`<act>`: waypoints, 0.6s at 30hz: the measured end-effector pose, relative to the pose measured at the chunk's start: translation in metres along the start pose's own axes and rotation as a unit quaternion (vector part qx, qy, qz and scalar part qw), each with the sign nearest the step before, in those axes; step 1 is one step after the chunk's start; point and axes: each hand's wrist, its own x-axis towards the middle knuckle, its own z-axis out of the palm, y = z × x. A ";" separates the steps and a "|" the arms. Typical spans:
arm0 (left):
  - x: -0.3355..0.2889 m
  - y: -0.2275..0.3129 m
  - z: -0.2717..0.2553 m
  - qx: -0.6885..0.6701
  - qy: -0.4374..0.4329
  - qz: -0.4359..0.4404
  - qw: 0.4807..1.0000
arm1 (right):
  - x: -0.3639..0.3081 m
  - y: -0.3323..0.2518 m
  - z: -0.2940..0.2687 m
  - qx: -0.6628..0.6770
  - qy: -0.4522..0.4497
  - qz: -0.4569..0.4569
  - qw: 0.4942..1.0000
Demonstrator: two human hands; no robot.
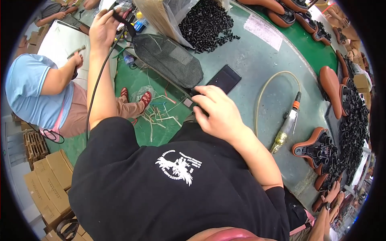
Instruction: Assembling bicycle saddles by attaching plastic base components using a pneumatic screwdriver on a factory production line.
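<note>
At the upper left my raised left hand (pixel 103 30) is closed round a black strap (pixel 124 22), which runs to one end of a black mesh pouch (pixel 167 59). The pouch lies slantwise along the table's near edge. By its other end is my right hand (pixel 219 110), fingers bent and spread apart, fingertips close to the pouch's corner; whether they touch it is unclear. A black smartphone (pixel 225 79) lies just beyond that hand. From near my left hand a thin black cable (pixel 97 82) hangs down along the forearm.
A plastic-lined box spills black screws (pixel 207 26) onto the green table (pixel 249 60). An air screwdriver (pixel 286 130) with a hose lies right. Brown saddles (pixel 331 86) and black parts line the far right. A person in light blue (pixel 38 84) works left; cartons (pixel 48 188) stand lower left.
</note>
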 end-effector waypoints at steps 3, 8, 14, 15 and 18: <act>-0.025 -0.002 -0.040 0.041 0.068 0.035 0.996 | -0.004 -0.004 0.021 0.052 -0.010 0.010 0.999; -0.071 -0.039 -0.165 0.010 0.223 0.013 0.975 | -0.001 -0.007 0.047 0.056 -0.019 -0.005 0.998; -0.103 -0.058 -0.095 -0.089 0.276 -0.064 0.955 | 0.011 0.007 0.067 -0.112 -0.027 -0.022 0.993; -0.110 -0.054 -0.085 -0.040 0.263 -0.052 0.962 | 0.013 0.009 0.065 -0.143 -0.025 0.002 0.989; -0.123 -0.039 -0.083 0.052 0.237 -0.012 0.970 | 0.019 0.018 0.066 -0.203 -0.014 0.014 0.979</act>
